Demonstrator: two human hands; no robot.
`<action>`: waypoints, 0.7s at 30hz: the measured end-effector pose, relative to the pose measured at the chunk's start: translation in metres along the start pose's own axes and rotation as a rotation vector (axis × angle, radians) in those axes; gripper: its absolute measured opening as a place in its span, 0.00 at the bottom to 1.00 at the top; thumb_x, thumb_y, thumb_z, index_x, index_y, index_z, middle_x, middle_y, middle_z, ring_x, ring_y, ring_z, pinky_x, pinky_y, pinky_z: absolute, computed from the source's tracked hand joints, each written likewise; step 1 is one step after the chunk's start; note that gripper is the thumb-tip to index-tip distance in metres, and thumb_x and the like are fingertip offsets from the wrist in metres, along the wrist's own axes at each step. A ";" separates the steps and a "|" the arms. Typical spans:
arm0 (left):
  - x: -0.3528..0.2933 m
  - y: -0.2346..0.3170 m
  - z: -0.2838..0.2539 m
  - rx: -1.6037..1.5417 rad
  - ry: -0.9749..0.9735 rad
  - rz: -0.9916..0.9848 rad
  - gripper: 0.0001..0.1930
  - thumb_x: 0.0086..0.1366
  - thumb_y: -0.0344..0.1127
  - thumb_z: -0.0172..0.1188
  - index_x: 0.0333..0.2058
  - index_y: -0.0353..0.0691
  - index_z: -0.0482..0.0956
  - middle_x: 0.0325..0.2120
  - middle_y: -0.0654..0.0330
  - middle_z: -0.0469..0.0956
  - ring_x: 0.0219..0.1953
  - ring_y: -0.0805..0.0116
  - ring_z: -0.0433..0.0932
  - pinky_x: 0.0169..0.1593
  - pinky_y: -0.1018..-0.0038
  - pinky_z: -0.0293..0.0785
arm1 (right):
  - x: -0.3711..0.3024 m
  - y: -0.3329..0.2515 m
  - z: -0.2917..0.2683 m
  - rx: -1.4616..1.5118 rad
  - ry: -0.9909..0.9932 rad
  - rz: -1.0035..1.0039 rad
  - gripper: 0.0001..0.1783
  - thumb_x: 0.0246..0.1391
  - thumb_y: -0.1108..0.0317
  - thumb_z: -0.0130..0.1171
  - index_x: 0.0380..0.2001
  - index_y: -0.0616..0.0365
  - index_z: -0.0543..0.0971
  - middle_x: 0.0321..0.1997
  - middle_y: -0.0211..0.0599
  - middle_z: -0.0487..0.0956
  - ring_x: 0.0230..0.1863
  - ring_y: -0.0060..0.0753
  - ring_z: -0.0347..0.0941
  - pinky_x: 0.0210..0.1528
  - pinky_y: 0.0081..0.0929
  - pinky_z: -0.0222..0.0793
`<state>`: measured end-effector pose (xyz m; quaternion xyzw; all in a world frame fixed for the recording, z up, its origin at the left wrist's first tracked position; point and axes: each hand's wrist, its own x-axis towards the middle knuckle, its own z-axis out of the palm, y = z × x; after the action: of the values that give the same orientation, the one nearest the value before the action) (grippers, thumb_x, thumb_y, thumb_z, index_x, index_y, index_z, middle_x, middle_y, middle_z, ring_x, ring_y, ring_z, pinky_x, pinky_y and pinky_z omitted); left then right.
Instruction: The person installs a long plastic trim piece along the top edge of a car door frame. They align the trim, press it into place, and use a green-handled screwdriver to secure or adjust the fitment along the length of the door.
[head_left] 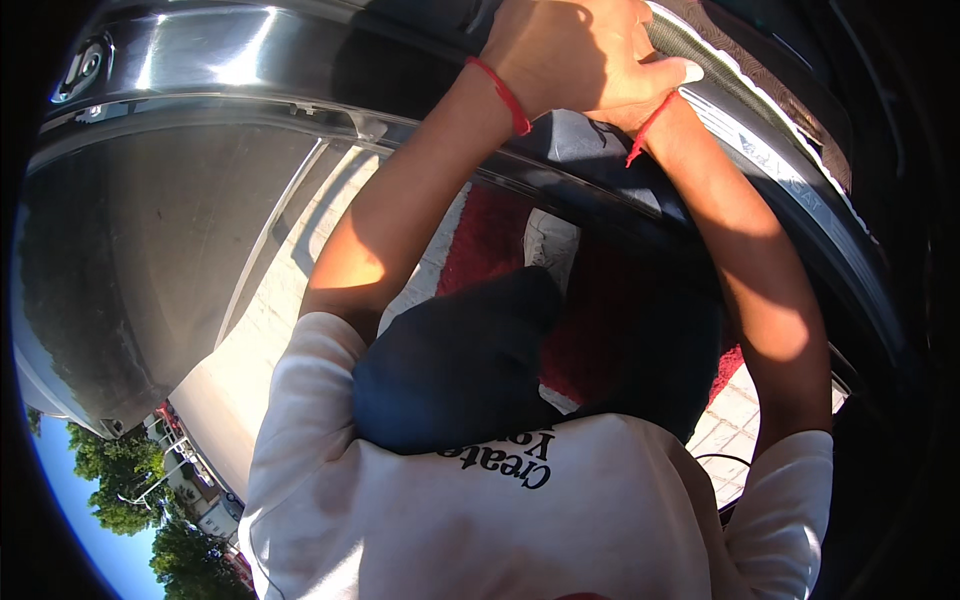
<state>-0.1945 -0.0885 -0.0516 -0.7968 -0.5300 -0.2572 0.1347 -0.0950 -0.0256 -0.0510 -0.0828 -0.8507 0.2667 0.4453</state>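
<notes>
My left hand point(565, 55) is at the top of the head view, over the doorway of a dark car. Its thumb stretches out to the right across the base of my right hand point(622, 112). The right hand lies mostly beneath the left and shows only near the wrist. The other fingers of both hands are hidden or cut off by the upper edge, so what they hold, if anything, cannot be seen. Each wrist wears a red string. Right beside the hands run a ribbed dark trim strip point(668, 38) and a silvery door sill plate point(775, 165).
An open car door stands at the left, with a glossy black panel point(300, 50) and a dark window pane point(150, 230). My bent knee point(460, 360) in dark trousers rises below my arms. A red mat point(485, 240) lies on pale paving point(735, 415). Brown patterned upholstery point(735, 55) borders the sill.
</notes>
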 end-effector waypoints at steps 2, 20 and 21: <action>0.005 -0.015 0.016 -0.017 0.056 0.009 0.13 0.61 0.51 0.66 0.34 0.49 0.89 0.26 0.57 0.84 0.31 0.56 0.82 0.36 0.58 0.77 | 0.002 -0.002 -0.004 -0.016 0.003 -0.001 0.22 0.59 0.62 0.63 0.54 0.62 0.80 0.47 0.52 0.84 0.52 0.52 0.80 0.58 0.40 0.74; -0.004 0.038 -0.010 -0.125 0.074 -0.294 0.12 0.59 0.44 0.68 0.24 0.42 0.84 0.18 0.50 0.78 0.22 0.44 0.78 0.28 0.56 0.73 | -0.023 -0.017 -0.004 -0.007 0.010 0.023 0.27 0.54 0.58 0.66 0.52 0.64 0.78 0.48 0.55 0.80 0.54 0.55 0.76 0.61 0.45 0.70; -0.004 0.040 -0.011 -0.143 0.055 -0.317 0.12 0.58 0.42 0.67 0.23 0.41 0.83 0.18 0.49 0.77 0.23 0.43 0.78 0.30 0.55 0.73 | -0.025 -0.016 -0.003 -0.004 0.007 0.020 0.27 0.53 0.57 0.66 0.51 0.64 0.78 0.48 0.55 0.80 0.54 0.55 0.76 0.61 0.46 0.70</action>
<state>-0.1624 -0.1127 -0.0418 -0.7034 -0.6255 -0.3339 0.0501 -0.0758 -0.0478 -0.0590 -0.0932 -0.8489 0.2691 0.4453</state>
